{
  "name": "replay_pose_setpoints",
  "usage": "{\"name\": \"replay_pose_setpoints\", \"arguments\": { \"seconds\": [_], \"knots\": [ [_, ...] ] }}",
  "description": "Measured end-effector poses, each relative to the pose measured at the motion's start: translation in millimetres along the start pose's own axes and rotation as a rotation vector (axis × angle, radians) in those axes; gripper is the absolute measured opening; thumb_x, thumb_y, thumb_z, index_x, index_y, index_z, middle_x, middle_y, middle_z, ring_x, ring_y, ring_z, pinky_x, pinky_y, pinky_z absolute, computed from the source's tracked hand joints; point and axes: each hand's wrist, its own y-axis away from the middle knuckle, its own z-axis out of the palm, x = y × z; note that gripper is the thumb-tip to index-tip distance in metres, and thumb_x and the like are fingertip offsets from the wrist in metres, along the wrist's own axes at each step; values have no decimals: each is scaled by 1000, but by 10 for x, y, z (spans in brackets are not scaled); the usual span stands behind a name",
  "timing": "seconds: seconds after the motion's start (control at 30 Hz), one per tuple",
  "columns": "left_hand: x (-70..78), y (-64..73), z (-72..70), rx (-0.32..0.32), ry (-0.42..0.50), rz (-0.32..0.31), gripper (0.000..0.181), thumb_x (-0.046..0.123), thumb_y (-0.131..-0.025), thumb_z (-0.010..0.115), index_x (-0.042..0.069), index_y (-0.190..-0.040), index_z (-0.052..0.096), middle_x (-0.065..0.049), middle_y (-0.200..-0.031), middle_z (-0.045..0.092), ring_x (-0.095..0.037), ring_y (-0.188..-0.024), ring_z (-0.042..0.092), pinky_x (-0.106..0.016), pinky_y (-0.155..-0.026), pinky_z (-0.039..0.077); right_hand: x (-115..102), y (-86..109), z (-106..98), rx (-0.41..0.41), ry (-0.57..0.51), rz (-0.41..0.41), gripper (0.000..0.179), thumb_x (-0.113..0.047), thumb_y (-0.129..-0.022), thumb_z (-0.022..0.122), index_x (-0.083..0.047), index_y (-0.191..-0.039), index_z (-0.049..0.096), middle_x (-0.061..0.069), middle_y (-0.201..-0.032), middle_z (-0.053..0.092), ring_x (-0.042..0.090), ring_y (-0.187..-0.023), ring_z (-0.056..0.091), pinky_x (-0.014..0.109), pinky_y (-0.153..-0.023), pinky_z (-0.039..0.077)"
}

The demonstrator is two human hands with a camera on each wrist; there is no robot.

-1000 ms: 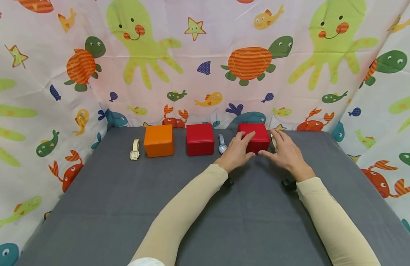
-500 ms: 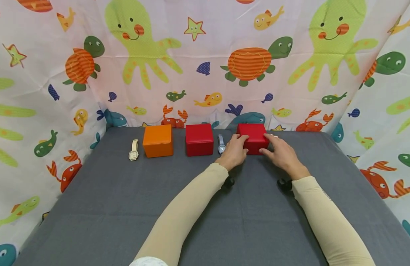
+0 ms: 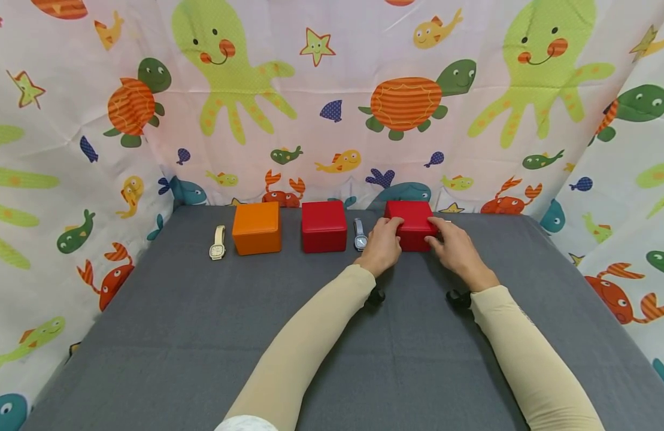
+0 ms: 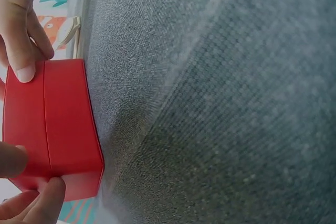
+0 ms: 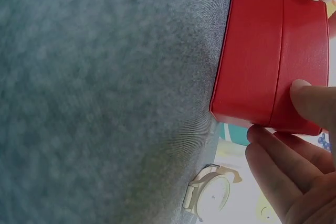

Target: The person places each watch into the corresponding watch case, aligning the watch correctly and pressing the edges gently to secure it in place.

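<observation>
A red box (image 3: pixel 409 211) with a seam around it stands on the grey cloth at the back right, its lid down. My left hand (image 3: pixel 381 244) holds its left side, thumb on the front face above the seam and fingers at the side. On the right side my right hand (image 3: pixel 460 250) grips in the same way, its thumb (image 5: pixel 303 92) pressed on the lid's front. The lid meets the lower part with no gap along the front in both wrist views. Beside the right hand lies a pale-strapped watch (image 5: pixel 212 198), mostly hidden in the head view.
Left of the held box lie a silver watch with a blue-grey strap (image 3: pixel 360 236), a second red box (image 3: pixel 324 227), an orange box (image 3: pixel 257 229) and a cream-strapped watch (image 3: pixel 217 244). A sea-animal printed curtain (image 3: pixel 310 78) rises right behind the row.
My right hand has moved left from the watch onto the box's right side. My left hand has drawn back to the left side, and the thumbs are farther apart.
</observation>
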Motion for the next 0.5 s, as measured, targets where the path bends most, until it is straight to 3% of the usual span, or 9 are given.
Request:
{"name": "replay_pose_setpoints", "arguments": {
  "seconds": [0.5],
  "knots": [
    [-6,-22,-4,56,14,-15,38,9,-93,57,22,-128,59,-4,-120,56,-21,-103,58,-33,-89,50,-38,23,-6,-2,-18,21,55,-10,-90,65,0,-139,43,24,-117,56,37,-96,56,54,-85,49]
  ]
}}
